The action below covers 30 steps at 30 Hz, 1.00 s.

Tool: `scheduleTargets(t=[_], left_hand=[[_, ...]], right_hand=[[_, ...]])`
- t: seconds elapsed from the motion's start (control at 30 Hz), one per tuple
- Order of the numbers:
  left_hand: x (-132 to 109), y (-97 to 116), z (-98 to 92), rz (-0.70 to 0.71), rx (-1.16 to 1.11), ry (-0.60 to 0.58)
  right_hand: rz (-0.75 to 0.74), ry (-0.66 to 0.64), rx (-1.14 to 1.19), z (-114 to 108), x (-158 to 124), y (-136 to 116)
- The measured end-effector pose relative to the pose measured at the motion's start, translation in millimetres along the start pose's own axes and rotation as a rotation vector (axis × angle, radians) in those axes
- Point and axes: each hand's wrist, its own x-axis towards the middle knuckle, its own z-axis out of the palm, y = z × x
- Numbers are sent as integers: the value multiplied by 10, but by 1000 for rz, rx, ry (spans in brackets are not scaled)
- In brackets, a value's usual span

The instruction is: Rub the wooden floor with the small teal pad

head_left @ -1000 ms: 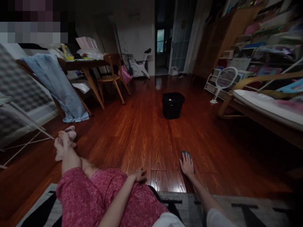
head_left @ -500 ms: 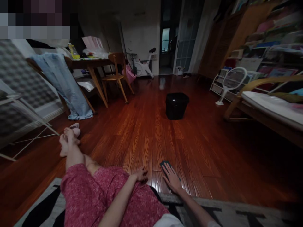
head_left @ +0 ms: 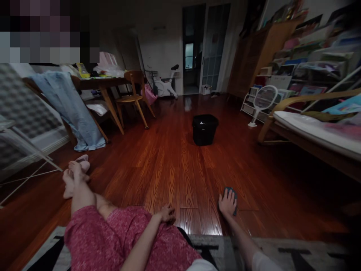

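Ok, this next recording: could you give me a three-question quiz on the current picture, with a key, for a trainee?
1. Multiple choice: what colour is the flat, cloth-like piece under the person's bare right hand? A yellow; B dark teal; C white.
2. True or false: the glossy black bin stands on the reddish-brown wooden floor.
3. Fill in "touching" or "apart": the person's bare left hand and that piece are ...

Key: 1 B; 2 true; 3 apart.

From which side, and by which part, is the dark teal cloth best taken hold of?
Probably pinch the dark teal cloth by its exposed far edge, coming from beyond the right hand: it lies low against the floor, and the hand covers its middle, leaving only a border showing.
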Motion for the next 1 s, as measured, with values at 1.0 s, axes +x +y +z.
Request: scheduleTargets(t=[1.0], left_hand=[[-77,88,-47,23,22,76]], right_hand=[[-71,14,26,59,-66,35]])
